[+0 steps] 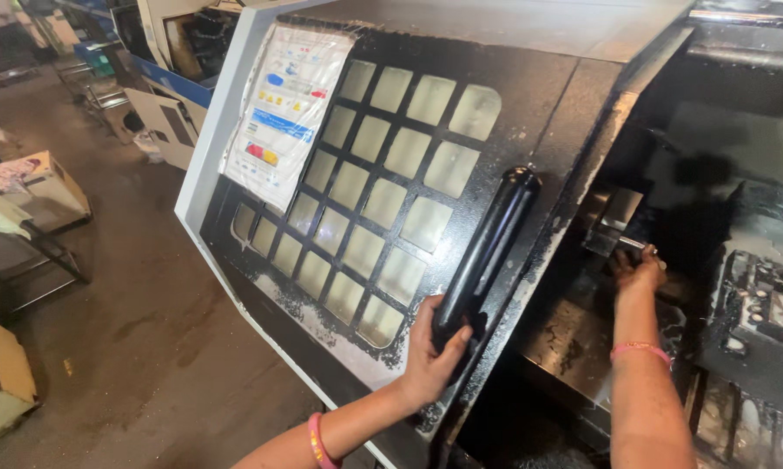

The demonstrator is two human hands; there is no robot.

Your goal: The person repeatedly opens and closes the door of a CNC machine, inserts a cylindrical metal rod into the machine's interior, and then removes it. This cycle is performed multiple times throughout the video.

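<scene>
left hand (428, 360): clenched around lower end of long black cylindrical door handle (487, 247) on machine's gridded-window sliding door (374, 174) | right hand (641, 269): inside dark enclosure, gripping small metal part (632, 242) at chuck

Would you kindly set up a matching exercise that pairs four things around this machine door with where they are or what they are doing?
Things:
1. left hand
2. right hand
3. laminated printed sheet
4. pink wristband

Places or states:
A. stuck on the door's upper left corner
B. reaching inside the dark machine enclosure
C. gripping the long black door handle
D. worn on the right forearm

Pairs: 1-C, 2-B, 3-A, 4-D
</scene>
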